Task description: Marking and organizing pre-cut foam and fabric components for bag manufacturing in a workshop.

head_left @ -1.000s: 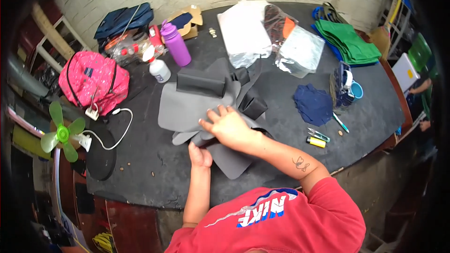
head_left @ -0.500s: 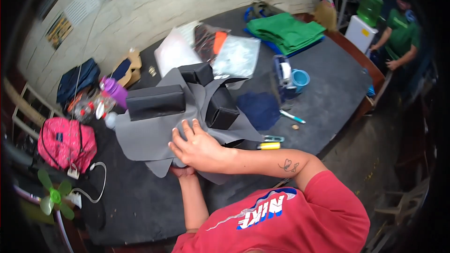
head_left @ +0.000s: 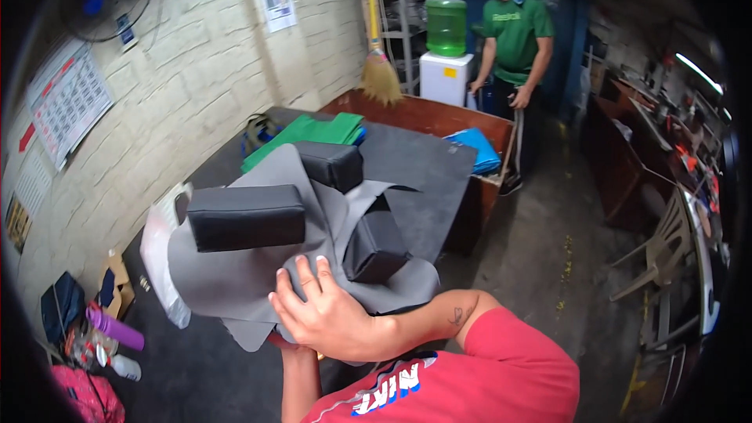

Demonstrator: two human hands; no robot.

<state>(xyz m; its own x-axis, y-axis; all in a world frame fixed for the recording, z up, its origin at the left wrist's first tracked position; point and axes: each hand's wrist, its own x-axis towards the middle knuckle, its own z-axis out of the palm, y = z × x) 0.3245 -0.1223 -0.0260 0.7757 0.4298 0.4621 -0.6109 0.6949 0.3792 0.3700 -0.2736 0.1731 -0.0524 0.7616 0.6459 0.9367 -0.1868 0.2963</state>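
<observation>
the grey sheet [head_left: 215, 278] lies under the right grip [head_left: 333, 319].

The hands [head_left: 327, 318] touch grey sheeting [head_left: 219, 278] bearing black blocks [head_left: 249, 218].

Black box-shaped pieces [head_left: 247, 218] contrast with grey sheet material [head_left: 215, 274], bright green cloth [head_left: 304, 138], a purple bottle [head_left: 116, 329] and a pink, apparently speckled backpack [head_left: 88, 393].

Yeah, the black-topped table [head_left: 407, 153] is pretty loaded: folded green cloth [head_left: 304, 136] toward the far end, white plastic packaging [head_left: 159, 262] wall side, then cardboard box [head_left: 120, 287], purple bottle [head_left: 115, 329] and white spray bottle [head_left: 125, 366] lower left.
</observation>
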